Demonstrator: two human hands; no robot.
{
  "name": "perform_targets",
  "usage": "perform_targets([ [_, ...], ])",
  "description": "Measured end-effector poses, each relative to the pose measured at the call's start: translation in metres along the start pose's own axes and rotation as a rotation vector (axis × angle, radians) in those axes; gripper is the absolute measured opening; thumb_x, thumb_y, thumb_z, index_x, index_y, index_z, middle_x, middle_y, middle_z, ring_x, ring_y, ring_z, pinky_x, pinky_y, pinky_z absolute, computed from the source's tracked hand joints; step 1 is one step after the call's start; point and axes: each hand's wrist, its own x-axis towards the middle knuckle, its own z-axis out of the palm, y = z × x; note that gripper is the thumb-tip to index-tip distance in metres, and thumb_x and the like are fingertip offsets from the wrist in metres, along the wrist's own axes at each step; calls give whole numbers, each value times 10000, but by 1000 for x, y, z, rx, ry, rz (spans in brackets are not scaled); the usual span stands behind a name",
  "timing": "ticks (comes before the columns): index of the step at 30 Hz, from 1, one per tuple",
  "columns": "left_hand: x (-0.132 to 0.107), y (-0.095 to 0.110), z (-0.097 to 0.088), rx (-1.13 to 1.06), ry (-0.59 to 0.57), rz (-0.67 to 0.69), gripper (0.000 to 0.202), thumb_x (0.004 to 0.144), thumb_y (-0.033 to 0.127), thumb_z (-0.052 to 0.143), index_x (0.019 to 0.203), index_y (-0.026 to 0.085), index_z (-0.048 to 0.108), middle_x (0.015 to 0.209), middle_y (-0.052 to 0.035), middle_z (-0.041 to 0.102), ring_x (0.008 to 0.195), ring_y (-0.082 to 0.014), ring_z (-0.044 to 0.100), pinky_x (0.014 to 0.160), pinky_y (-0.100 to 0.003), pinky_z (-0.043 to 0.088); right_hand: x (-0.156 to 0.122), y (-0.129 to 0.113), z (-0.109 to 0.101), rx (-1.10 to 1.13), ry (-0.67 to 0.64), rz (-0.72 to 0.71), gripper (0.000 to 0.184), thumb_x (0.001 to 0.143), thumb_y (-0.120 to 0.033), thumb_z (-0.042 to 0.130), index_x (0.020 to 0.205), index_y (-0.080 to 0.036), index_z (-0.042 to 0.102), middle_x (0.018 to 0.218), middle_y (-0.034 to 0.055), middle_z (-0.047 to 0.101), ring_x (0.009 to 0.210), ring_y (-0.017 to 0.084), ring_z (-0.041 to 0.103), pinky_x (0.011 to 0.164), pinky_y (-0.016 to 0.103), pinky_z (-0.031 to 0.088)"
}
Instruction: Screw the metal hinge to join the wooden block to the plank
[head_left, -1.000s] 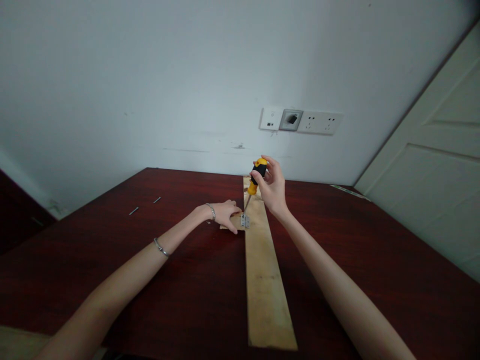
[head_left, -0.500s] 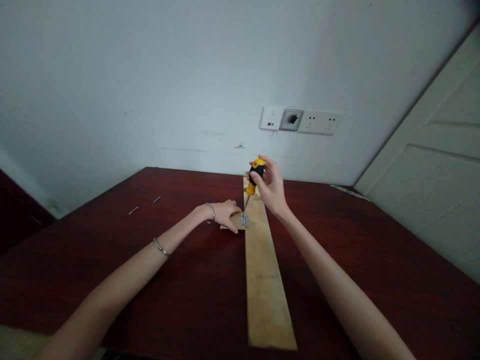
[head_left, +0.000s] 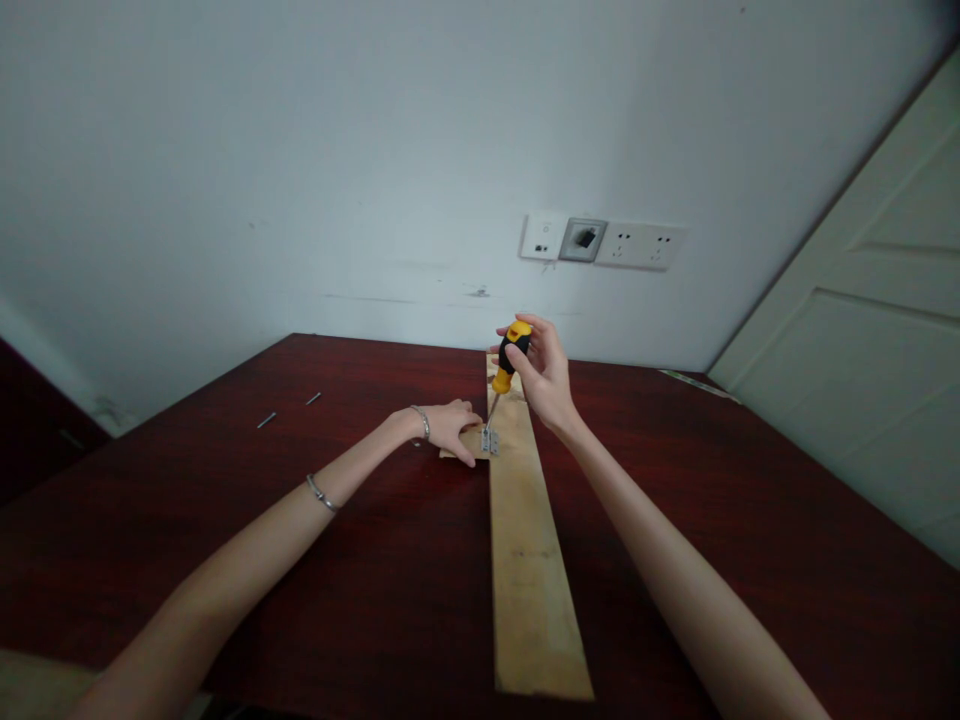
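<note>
A yellow-and-black screwdriver (head_left: pixel 513 358) is gripped in my right hand (head_left: pixel 549 378), tilted with its tip down at a small metal hinge (head_left: pixel 490 442). The hinge spans the joint between a long wooden plank (head_left: pixel 531 560) and a short wooden piece (head_left: pixel 456 454) butting against the plank's left side. My left hand (head_left: pixel 451 430) presses over that short piece, thumb and fingers spread on either side of it, close to the hinge. Part of the short piece is hidden under this hand. Whether a screw sits under the screwdriver tip is too small to tell.
Two screws (head_left: pixel 267 420) lie on the dark red table (head_left: pixel 360 590) to the left. Behind the table rises a white wall with a row of sockets (head_left: pixel 604 243). A pale door (head_left: pixel 870 330) stands at the right, and a thin strip (head_left: pixel 699 384) lies near the table's back right corner.
The screwdriver handle and my right hand have shifted very slightly to the right and down. My left hand and the wooden pieces stay where they were.
</note>
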Motion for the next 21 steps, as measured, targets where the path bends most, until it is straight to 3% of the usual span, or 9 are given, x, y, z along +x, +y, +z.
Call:
perform_targets([
  [5,0,1,-1,-13,-5,-6,734,630,649,618,1163,152,539,1070,-103,509,981,-253,472,813,-293,414,3,0,-3,-139,27,-18,355,850,-390,528,1177,-284,440,1136,56,557,983,180,573,781,342,526],
  [10,0,0,0,-13,-5,-2,739,630,650,619,1171,153,538,1057,-98,518,974,-257,477,810,-298,413,8,-6,-9,-422,57,-75,413,746,-367,661,1125,-266,531,1130,61,534,843,170,538,657,312,516],
  [17,1,-1,1,-10,0,2,715,629,648,620,1159,172,553,1078,-94,525,987,-260,479,820,-301,410,13,-17,-14,-507,-93,-140,438,791,-252,557,1224,-275,490,1107,66,562,915,200,548,707,346,511],
  [21,1,-2,2,-14,-3,-3,717,621,650,627,1148,168,556,1059,-95,524,978,-261,477,820,-307,409,17,-23,-15,-608,-116,-134,383,782,-358,610,1152,-270,560,985,54,531,797,176,537,659,327,506],
])
